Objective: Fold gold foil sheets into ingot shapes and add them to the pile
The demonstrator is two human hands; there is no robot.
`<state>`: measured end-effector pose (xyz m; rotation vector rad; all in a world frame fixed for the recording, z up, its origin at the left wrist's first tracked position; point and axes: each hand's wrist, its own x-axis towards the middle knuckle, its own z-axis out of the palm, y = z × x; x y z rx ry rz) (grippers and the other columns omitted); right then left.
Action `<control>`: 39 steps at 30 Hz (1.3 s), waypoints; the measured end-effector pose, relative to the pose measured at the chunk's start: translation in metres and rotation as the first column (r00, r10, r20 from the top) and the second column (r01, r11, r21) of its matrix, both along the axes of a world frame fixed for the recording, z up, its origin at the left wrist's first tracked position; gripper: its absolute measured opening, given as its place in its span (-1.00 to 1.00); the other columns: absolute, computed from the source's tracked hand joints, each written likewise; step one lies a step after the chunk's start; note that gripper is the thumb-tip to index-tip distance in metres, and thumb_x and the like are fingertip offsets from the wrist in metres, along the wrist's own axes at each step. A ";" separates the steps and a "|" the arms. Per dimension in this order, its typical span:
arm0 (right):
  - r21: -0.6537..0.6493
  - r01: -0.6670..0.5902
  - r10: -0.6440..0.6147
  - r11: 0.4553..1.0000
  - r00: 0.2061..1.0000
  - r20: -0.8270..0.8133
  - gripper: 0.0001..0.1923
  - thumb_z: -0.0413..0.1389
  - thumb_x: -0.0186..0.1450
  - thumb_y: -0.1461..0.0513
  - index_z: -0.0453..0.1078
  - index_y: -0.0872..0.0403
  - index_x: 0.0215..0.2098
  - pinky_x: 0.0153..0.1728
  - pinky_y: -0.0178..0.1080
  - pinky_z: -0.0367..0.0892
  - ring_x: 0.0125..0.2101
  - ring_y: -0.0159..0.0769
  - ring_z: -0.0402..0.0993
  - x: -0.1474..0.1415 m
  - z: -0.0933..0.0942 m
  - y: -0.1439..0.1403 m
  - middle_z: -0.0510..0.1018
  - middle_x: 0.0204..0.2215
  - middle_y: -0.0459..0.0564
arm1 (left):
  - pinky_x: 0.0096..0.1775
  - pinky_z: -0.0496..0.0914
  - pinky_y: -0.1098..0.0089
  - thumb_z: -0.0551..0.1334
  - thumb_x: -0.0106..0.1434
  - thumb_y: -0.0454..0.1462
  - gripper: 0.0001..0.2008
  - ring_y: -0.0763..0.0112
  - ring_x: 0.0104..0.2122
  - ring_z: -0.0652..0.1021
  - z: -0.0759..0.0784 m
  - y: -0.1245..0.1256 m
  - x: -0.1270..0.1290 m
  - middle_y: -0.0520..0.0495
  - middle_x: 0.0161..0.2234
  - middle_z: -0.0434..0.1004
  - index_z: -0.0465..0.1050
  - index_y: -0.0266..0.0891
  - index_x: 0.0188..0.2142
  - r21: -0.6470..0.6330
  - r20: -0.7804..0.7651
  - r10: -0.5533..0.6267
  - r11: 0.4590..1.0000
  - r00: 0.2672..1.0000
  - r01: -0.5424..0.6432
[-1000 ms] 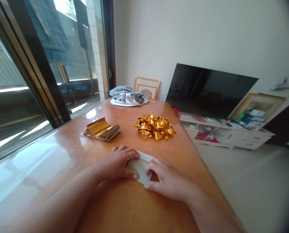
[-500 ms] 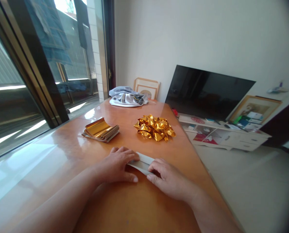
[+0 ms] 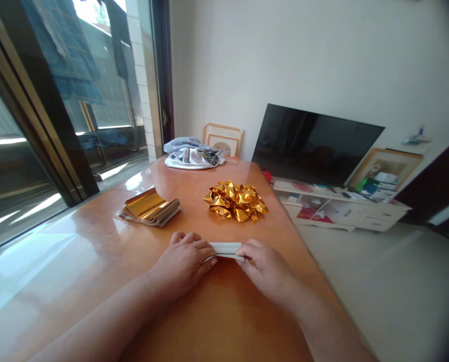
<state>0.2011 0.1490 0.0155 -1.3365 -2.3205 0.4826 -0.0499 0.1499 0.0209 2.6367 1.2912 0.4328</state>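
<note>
A narrow folded strip of white-backed paper (image 3: 226, 248) lies on the orange wooden table (image 3: 216, 311) between my hands. My left hand (image 3: 184, 261) presses its left end with the fingers bent over it. At the strip's right end, my right hand (image 3: 264, 266) pinches and holds it down. Beyond my hands sits a heap of crumpled gold foil pieces (image 3: 235, 200). To the left of that heap rests a stack of flat gold foil sheets (image 3: 149, 207).
A bundle of grey and white cloth (image 3: 192, 153) lies at the table's far end, picture frames (image 3: 223, 138) behind it. A glass sliding door (image 3: 39, 130) runs along the left. On the right, off the table's edge, a dark TV (image 3: 317, 143) leans over a white low cabinet (image 3: 345, 208).
The paper went from a wide flat piece to a narrow strip as its near edge was folded up and away. Both hands moved forward onto the fold; the view shifted slightly.
</note>
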 end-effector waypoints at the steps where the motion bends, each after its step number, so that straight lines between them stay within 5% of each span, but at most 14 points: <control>1: -0.016 -0.009 0.009 1.000 1.000 0.019 -0.84 0.07 0.39 0.27 0.50 0.01 -0.29 -0.26 -0.31 0.20 -0.29 -0.32 0.40 0.003 0.000 0.001 0.49 -0.30 -0.08 | -0.06 0.14 0.14 0.03 0.48 -0.08 -0.71 0.14 -0.08 0.43 0.000 -0.002 0.002 -0.02 -0.16 0.60 0.52 0.01 -0.09 0.005 -0.007 -0.007 1.000 1.000 0.007; 5: -0.160 -0.054 0.066 0.986 0.995 0.070 -0.86 0.13 0.33 0.28 0.49 0.05 -0.39 -0.31 -0.33 0.21 -0.34 -0.33 0.40 0.012 0.003 0.000 0.51 -0.34 -0.07 | -0.05 0.15 0.12 0.10 0.43 -0.06 -0.74 0.11 -0.08 0.43 0.001 -0.008 0.008 -0.07 -0.16 0.60 0.54 0.01 -0.09 -0.003 -0.025 -0.018 1.000 1.000 0.018; 11: -0.240 -0.115 0.095 0.964 0.991 -0.093 -0.77 0.07 0.40 0.19 0.49 0.06 -0.37 -0.31 -0.33 0.22 -0.35 -0.33 0.41 0.013 0.006 0.005 0.54 -0.34 -0.07 | -0.05 0.18 0.14 0.01 0.46 -0.05 -0.66 0.15 -0.11 0.45 0.004 -0.008 0.010 -0.08 -0.18 0.60 0.57 0.02 -0.11 -0.048 -0.003 0.019 0.999 1.000 -0.020; 16: -0.330 -0.073 0.002 0.941 0.978 -0.210 -0.66 0.00 0.44 0.11 0.37 0.09 -0.44 -0.43 -0.34 0.14 -0.46 -0.38 0.25 0.013 -0.008 0.017 0.40 -0.46 -0.14 | -0.03 0.20 0.15 -0.06 0.47 0.00 -0.57 0.16 -0.12 0.47 0.003 -0.005 0.008 -0.09 -0.18 0.61 0.57 0.02 -0.09 -0.077 0.031 0.033 0.997 0.999 -0.030; 20: -0.488 -0.053 -0.096 0.871 0.957 -0.275 -0.62 0.07 0.39 0.02 0.27 0.08 -0.48 -0.49 -0.36 0.06 -0.52 -0.43 0.09 0.014 -0.015 0.021 0.24 -0.55 -0.19 | -0.03 0.23 0.17 -0.08 0.48 0.00 -0.57 0.17 -0.15 0.50 -0.002 0.000 0.004 -0.06 -0.21 0.61 0.54 0.00 -0.09 -0.123 0.064 0.101 0.988 0.993 -0.093; 24: -0.572 -0.066 -0.157 0.818 0.930 -0.333 -0.61 0.07 0.38 -0.03 0.31 0.08 -0.43 -0.50 -0.36 0.07 -0.54 -0.43 0.12 0.015 -0.010 0.018 0.28 -0.55 -0.19 | -0.02 0.24 0.16 -0.07 0.48 0.01 -0.58 0.18 -0.13 0.51 -0.004 0.003 -0.001 -0.05 -0.22 0.61 0.53 -0.01 -0.13 -0.173 0.093 0.129 0.979 0.987 -0.111; 34: -0.448 0.178 -0.283 0.876 0.943 -0.178 -0.62 0.08 0.34 0.03 0.28 0.07 -0.53 -0.55 -0.35 0.00 -0.58 -0.43 0.17 0.006 -0.028 0.022 0.31 -0.62 -0.20 | -0.07 0.24 0.15 0.09 0.41 -0.06 -0.76 0.17 -0.16 0.53 -0.015 0.008 0.005 0.01 -0.27 0.62 0.49 -0.04 -0.22 -0.177 0.116 0.195 0.969 0.974 -0.173; 39: -0.287 0.317 -0.332 0.904 0.943 -0.003 -0.67 0.10 0.31 0.07 0.36 0.06 -0.54 -0.52 -0.33 -0.01 -0.56 -0.39 0.30 0.002 -0.033 0.022 0.46 -0.60 -0.15 | 0.00 0.22 0.09 0.22 0.31 -0.13 -0.74 0.14 -0.08 0.53 -0.024 0.012 0.005 0.00 -0.10 0.64 0.35 -0.03 -0.02 -0.156 0.168 0.232 0.966 0.958 -0.207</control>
